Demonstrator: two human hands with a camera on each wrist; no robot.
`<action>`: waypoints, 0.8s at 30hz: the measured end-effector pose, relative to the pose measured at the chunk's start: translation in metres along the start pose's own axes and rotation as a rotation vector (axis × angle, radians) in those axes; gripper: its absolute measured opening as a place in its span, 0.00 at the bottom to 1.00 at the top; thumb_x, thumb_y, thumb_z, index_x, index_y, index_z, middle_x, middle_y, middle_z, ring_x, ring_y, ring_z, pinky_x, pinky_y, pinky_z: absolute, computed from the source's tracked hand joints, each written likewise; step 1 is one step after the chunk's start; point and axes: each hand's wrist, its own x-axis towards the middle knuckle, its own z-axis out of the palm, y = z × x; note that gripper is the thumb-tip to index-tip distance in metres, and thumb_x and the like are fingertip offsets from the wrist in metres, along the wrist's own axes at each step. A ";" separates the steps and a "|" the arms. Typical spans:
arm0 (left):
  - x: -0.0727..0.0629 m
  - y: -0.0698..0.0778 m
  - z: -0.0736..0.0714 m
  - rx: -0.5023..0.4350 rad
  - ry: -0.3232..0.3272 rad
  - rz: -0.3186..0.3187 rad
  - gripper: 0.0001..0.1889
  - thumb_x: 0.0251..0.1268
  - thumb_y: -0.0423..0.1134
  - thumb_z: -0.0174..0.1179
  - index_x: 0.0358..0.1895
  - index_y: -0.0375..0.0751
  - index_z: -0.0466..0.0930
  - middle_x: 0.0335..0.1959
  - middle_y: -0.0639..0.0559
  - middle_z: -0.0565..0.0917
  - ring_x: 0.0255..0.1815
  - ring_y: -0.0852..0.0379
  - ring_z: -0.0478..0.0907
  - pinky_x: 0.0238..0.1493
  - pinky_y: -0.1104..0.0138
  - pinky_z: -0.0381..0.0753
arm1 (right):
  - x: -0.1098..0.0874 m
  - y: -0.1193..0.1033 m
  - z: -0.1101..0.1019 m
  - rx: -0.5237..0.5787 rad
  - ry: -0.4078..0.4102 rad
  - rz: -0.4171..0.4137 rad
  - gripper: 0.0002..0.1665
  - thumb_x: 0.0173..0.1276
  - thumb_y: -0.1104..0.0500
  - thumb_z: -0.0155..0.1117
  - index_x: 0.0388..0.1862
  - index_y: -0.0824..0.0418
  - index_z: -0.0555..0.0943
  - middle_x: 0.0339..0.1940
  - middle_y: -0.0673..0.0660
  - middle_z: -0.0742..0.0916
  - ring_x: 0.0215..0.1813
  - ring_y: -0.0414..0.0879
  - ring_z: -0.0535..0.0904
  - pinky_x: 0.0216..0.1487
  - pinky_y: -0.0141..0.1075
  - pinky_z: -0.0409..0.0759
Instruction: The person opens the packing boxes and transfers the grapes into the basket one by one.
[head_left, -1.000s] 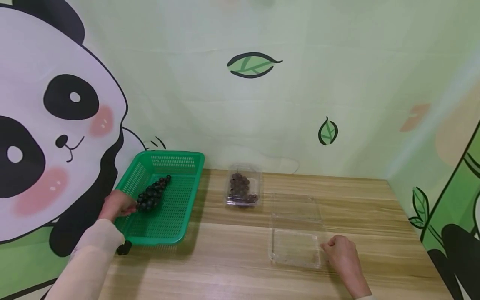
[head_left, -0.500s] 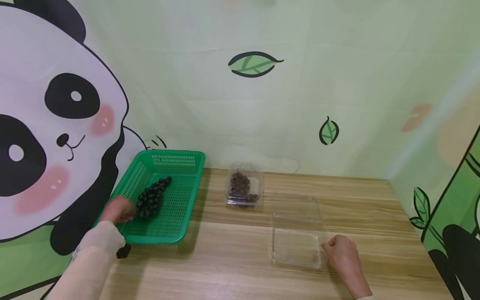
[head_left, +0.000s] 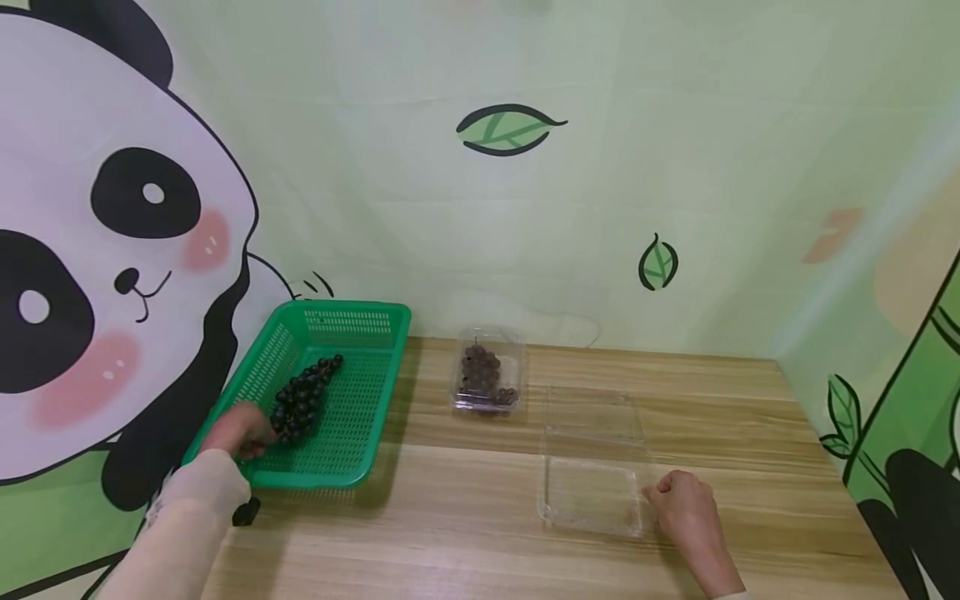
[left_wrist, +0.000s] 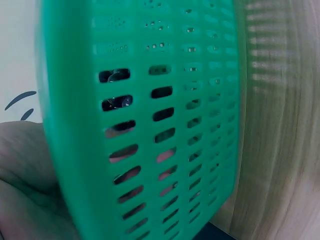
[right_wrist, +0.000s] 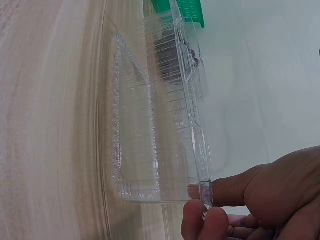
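Observation:
Inside the green plastic basket [head_left: 390, 392], a bunch of dark grapes [head_left: 302, 400] lies slanting across the floor. My left hand [head_left: 238, 429] reaches over the basket's near left side and grips the near end of the bunch with curled fingers. In the left wrist view, the slotted basket wall [left_wrist: 75, 150] covers most of the fingers and grapes. An open clear plastic clamshell box [head_left: 592, 496] lies on the table at right, lid folded back. My right hand [head_left: 684, 508] pinches its right rim between thumb and fingers, as the right wrist view shows closely.
A second clear clamshell [head_left: 510, 358], holding brownish-red grapes [head_left: 480, 371], stands at the back middle by the wall. A small black object [head_left: 246, 512] sits at the basket's near left corner. The wood table [head_left: 450, 533] meets a printed panda backdrop [head_left: 420, 208].
My left hand has moved slightly down and nearer inside the basket. The near end of the grape bunch has shifted with it. My right hand and the clear box stay put.

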 end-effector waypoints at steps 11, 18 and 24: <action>-0.010 -0.005 0.000 0.073 -0.066 0.130 0.17 0.81 0.38 0.51 0.44 0.22 0.79 0.35 0.37 0.82 0.27 0.54 0.82 0.33 0.63 0.82 | 0.001 0.001 0.001 -0.006 0.016 0.011 0.12 0.68 0.64 0.70 0.29 0.72 0.82 0.19 0.54 0.84 0.19 0.43 0.76 0.21 0.37 0.73; -0.020 -0.006 -0.001 0.098 -0.069 0.169 0.28 0.81 0.42 0.52 0.66 0.15 0.67 0.59 0.21 0.74 0.27 0.54 0.82 0.34 0.63 0.82 | 0.000 0.000 0.001 -0.001 0.014 0.010 0.12 0.68 0.64 0.70 0.28 0.71 0.82 0.19 0.54 0.83 0.19 0.43 0.76 0.21 0.37 0.73; -0.027 -0.005 0.000 0.087 -0.049 0.204 0.35 0.81 0.42 0.53 0.68 0.08 0.54 0.63 0.13 0.64 0.35 0.46 0.83 0.42 0.57 0.84 | 0.000 0.000 0.001 -0.006 0.013 0.005 0.11 0.68 0.64 0.70 0.29 0.72 0.82 0.19 0.54 0.83 0.20 0.43 0.76 0.21 0.37 0.73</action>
